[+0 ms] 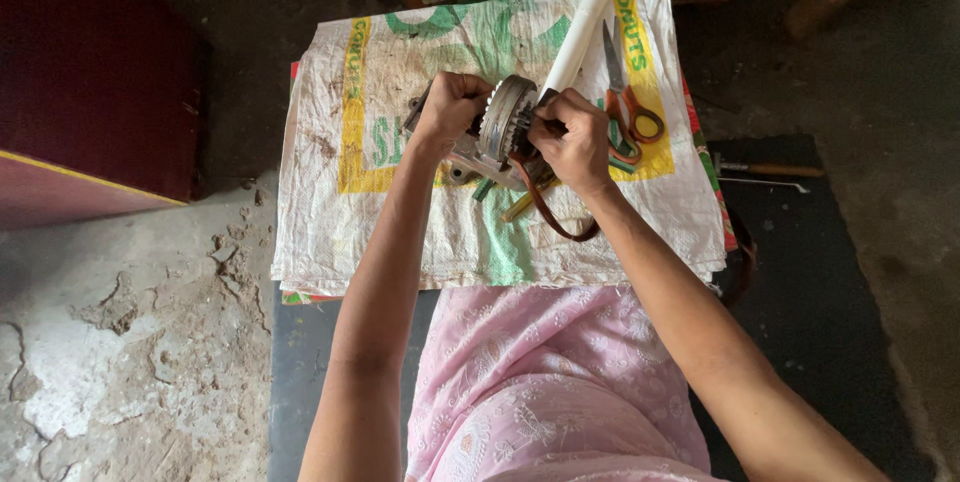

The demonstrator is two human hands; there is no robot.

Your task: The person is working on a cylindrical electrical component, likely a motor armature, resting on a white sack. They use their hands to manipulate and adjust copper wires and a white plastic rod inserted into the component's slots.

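Head view: metal gear part gripped between hands.

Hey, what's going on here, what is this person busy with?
A person in pink clothing grips a round metal motor part with both hands on a stack of woven sacks. The left hand holds its left side; the right hand presses its right side, beside a white pipe. A brown strap loops below. Orange-handled scissors lie to the right.
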